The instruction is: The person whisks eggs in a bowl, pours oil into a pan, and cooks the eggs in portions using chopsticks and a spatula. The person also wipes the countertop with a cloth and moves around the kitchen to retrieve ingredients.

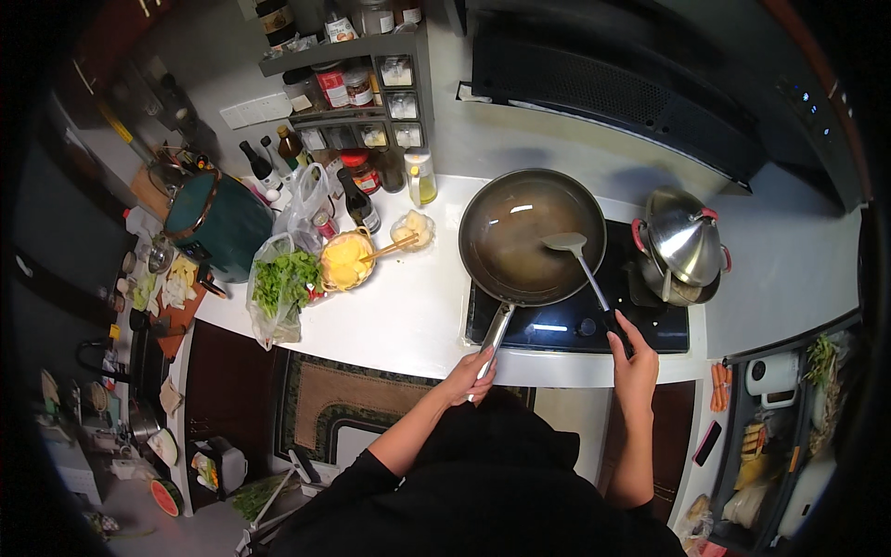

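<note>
A dark frying wok sits over the left part of the black glass cooktop, with a shallow layer of liquid in it. My left hand grips its long metal handle. In my right hand is the black grip of a spatula, whose flat blade rests inside the wok, towards its right side. Whether the blade touches the bottom I cannot tell. Left of the wok stand a basket of yellow slices, with chopsticks across its edge, and a small dish of pale pieces.
Behind the cooktop's right side is a steel pot with a tilted domed lid. A range hood hangs above. Leafy greens in a plastic bag, an oil jug, dark bottles and a green appliance occupy the left counter.
</note>
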Available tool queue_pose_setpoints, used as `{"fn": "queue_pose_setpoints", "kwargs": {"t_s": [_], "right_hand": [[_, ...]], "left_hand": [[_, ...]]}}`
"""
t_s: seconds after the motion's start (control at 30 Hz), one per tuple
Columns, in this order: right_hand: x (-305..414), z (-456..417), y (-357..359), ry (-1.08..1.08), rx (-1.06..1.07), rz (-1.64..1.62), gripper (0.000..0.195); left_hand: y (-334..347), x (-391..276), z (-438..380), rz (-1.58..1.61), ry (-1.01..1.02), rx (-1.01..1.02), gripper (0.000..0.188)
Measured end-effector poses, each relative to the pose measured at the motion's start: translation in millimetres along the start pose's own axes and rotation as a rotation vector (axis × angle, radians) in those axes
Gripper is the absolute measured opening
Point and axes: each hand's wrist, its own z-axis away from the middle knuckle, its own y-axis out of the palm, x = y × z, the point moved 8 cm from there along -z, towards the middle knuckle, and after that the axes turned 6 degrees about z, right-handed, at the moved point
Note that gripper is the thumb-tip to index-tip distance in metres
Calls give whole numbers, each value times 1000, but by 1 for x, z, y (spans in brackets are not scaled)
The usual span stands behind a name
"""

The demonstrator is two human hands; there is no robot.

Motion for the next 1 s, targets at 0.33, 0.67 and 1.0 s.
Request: {"fn": "queue_pose_setpoints", "kwargs": {"t_s": [0.33,0.67,1.0], "right_hand": [[24,-4,-10,25,0,-67,34],[17,-6,-18,-19,-34,-168,36],[-5,-14,-37,54,-67,-268,35]], "left_hand": [[15,-45,22,-20,-85,54,44],[14,-99,32,66,-234,162,43],[42,-159,58,103,-437,77,36]]}}
